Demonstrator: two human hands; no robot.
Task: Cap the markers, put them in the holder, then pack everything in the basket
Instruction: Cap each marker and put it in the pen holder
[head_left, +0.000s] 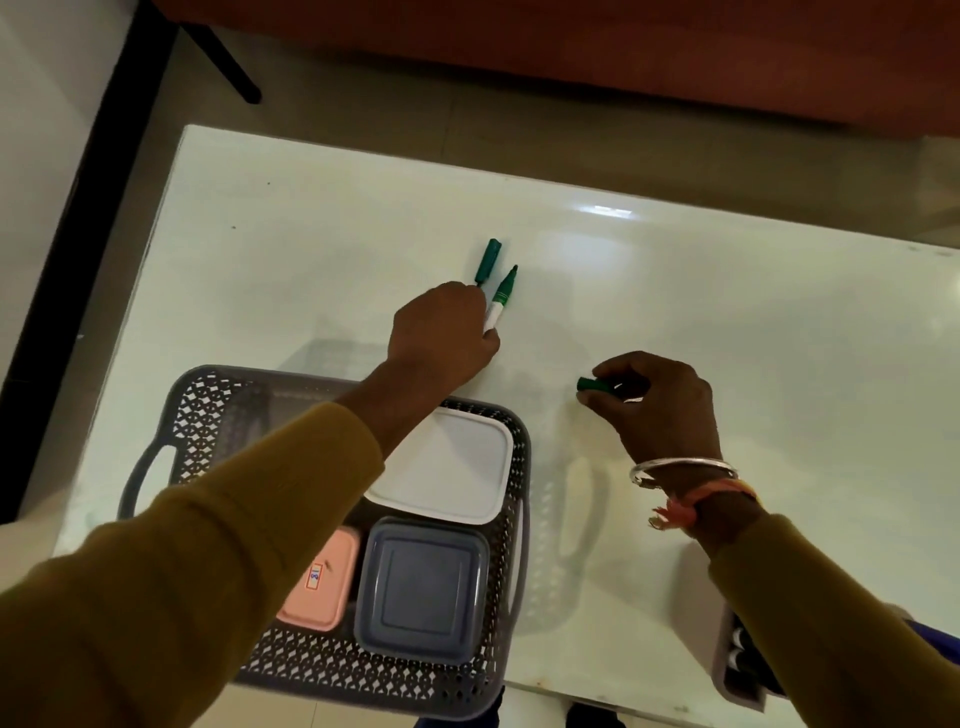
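Note:
My left hand (441, 332) is closed around the white barrel of an uncapped green marker (503, 296), its tip pointing away from me. Just left of it a green cap (487, 261) lies on the white table (727, 291), its near end hidden behind my knuckles. My right hand (657, 400) pinches another green cap (595, 384) low over the table. The grey lattice basket (208, 415) stands at the near left, partly under my left forearm. The marker holder (737, 665) sits at the table's near right edge with dark markers inside, mostly hidden by my right sleeve.
Inside the basket lie a white lidded box (457, 467), a grey-blue lidded box (423, 592) and a pink box (324, 587) with a label. Beyond the table's far edge are a tiled floor and a dark table leg (228, 62).

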